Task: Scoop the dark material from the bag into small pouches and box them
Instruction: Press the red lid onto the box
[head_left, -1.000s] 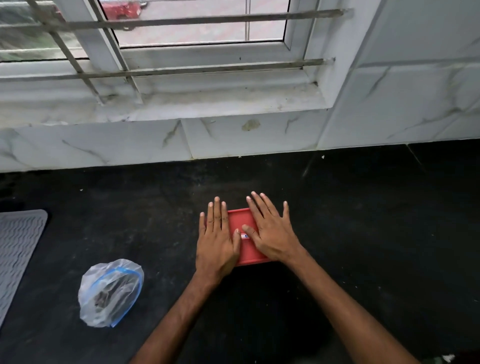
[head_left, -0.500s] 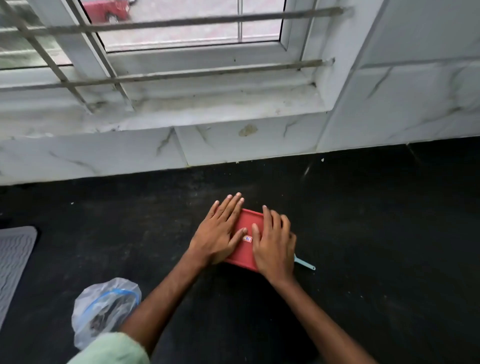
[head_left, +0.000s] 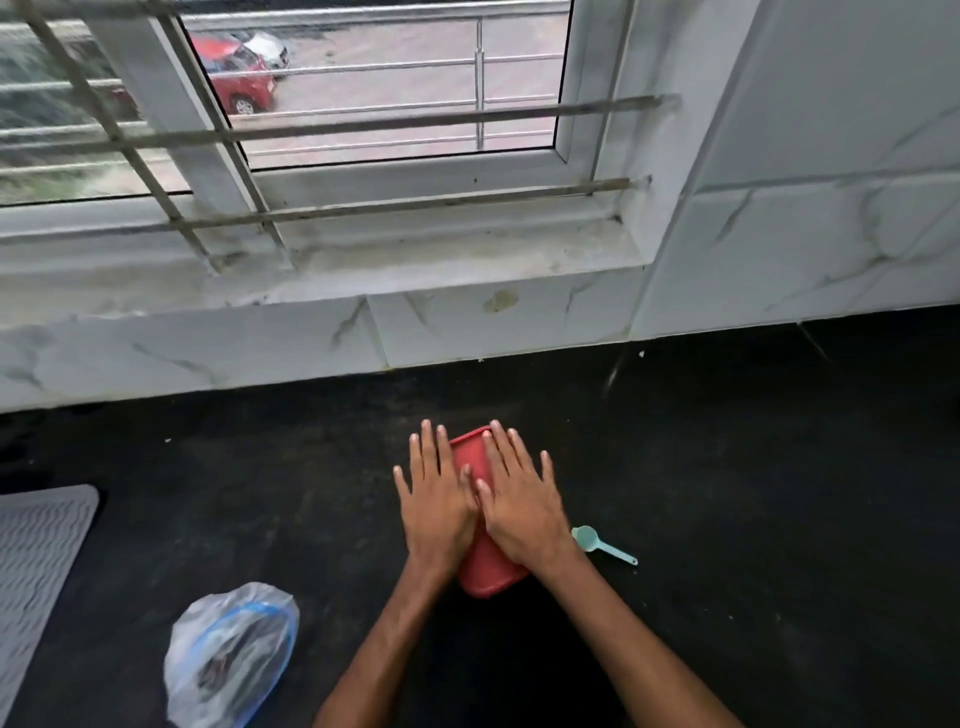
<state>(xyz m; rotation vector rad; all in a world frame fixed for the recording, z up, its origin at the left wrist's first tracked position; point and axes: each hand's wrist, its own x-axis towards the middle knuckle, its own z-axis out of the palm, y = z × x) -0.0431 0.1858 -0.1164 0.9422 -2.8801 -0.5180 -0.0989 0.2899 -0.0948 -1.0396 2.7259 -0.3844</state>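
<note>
A red box (head_left: 485, 571) with its lid on lies on the black counter (head_left: 727, 493), lengthways away from me. My left hand (head_left: 439, 506) and my right hand (head_left: 522, 506) both press flat on its lid, fingers straight, thumbs side by side. A clear plastic bag (head_left: 231, 657) with a blue zip rim and dark material inside sits at the lower left, well apart from the hands. A small light-blue scoop (head_left: 597, 543) lies on the counter just right of my right wrist. No pouches are visible.
A grey ribbed mat (head_left: 36, 551) lies at the left edge. The marble-tiled wall and window sill (head_left: 415, 260) with metal bars rise behind the counter. A tiled wall (head_left: 831, 208) stands at the right.
The box has turned from crosswise to lengthways under my hands. Both hands shifted with it and now lie side by side. The camera tilted up, and the scoop shows in full.
</note>
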